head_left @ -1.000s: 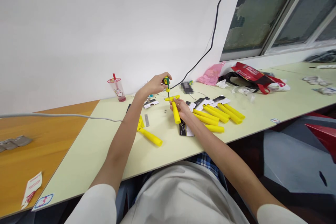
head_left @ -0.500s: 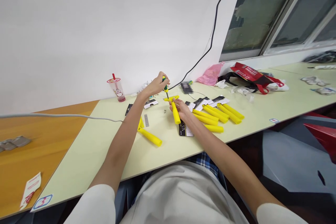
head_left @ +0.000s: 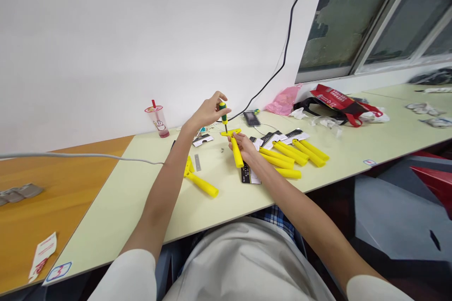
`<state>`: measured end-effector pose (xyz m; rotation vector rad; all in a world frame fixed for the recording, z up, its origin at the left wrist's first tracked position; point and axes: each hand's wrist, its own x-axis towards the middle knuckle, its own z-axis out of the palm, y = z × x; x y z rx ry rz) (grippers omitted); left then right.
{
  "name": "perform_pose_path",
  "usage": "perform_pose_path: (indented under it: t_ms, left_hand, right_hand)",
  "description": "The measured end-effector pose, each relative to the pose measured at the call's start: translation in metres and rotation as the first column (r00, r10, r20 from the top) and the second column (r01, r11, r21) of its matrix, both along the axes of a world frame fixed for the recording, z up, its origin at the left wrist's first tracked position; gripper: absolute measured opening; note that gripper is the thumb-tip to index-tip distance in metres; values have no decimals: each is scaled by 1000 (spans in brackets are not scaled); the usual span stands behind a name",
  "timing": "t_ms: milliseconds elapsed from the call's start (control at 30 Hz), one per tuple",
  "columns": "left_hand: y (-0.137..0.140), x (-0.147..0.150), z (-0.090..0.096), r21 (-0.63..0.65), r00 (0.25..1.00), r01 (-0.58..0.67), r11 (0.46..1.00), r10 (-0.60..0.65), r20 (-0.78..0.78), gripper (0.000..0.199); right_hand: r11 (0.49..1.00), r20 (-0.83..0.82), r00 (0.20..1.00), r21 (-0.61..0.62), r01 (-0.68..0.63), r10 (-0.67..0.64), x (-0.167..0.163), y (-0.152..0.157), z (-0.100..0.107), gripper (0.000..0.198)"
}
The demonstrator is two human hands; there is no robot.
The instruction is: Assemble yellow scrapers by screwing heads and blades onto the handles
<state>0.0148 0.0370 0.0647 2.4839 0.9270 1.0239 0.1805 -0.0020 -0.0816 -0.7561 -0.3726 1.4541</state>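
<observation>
My left hand (head_left: 211,110) is closed loosely on a green and yellow screwdriver (head_left: 223,112), with one finger raised over its top. The screwdriver stands nearly upright, its tip down at the crosspiece of a yellow T-shaped scraper (head_left: 236,153). My right hand (head_left: 243,145) grips this scraper just below the crosspiece, the handle pointing toward me. Left of it a flat metal blade (head_left: 197,162) and another yellow scraper (head_left: 203,185) lie on the table, the latter partly behind my left forearm. Small screws (head_left: 222,150) lie between them.
Several yellow scrapers (head_left: 289,153) lie to the right beside black and white cards (head_left: 271,139). A drink cup with straw (head_left: 157,121) stands at the back left. Farther right are a pink plastic bag (head_left: 283,100) and a red bag (head_left: 334,99). A grey cable (head_left: 88,155) crosses the left side.
My left hand's fingers have loosened and lifted around the screwdriver handle, one finger now above its top. The right hand and the scraper stay almost still.
</observation>
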Motion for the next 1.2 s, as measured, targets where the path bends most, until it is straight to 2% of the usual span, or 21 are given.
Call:
perform_pose_path:
  t_ms: [67,167,300,433,567,700,800,867,1000,1200]
  left_hand:
    - [-1,-2,3,-25,997,49,998,-48,53,33]
    - [1,-5,5,-47,991,110,993,-106,81,27]
    - [0,-7,7,-75,983,182,980,-181,20,31]
    - [-7,-7,9,-1,982,139,990,-138,-130,43]
    - [-9,-1,5,52,970,96,994,-82,-229,41]
    - [-8,15,-7,94,984,64,994,-47,-172,22]
    - [-6,26,-14,123,996,-21,992,32,-84,17]
    - [-3,29,-17,110,999,-28,994,30,-11,14]
    - [5,20,-14,47,998,11,999,-14,64,25]
    - [12,-3,-3,67,993,27,997,-35,113,22]
  right_hand:
    - [1000,-1,1000,3,2,-2,1,0,0,28]
    - [1000,-3,1000,3,9,-9,2,0,-1,30]
    - [1000,-3,1000,6,16,-16,1,0,-3,30]
    - [1000,-1,1000,15,23,-23,1,0,-3,31]
    - [999,-4,999,13,37,-37,1,1,-5,33]
    - [999,-8,999,3,52,-52,1,1,-5,33]
    - [999,-5,999,3,49,-49,0,1,-5,32]
    - [999,-2,999,4,42,-42,0,1,-4,32]
    - [999,4,999,6,37,-37,-1,1,-3,30]
    - [999,12,999,-9,39,-39,-1,2,-3,30]
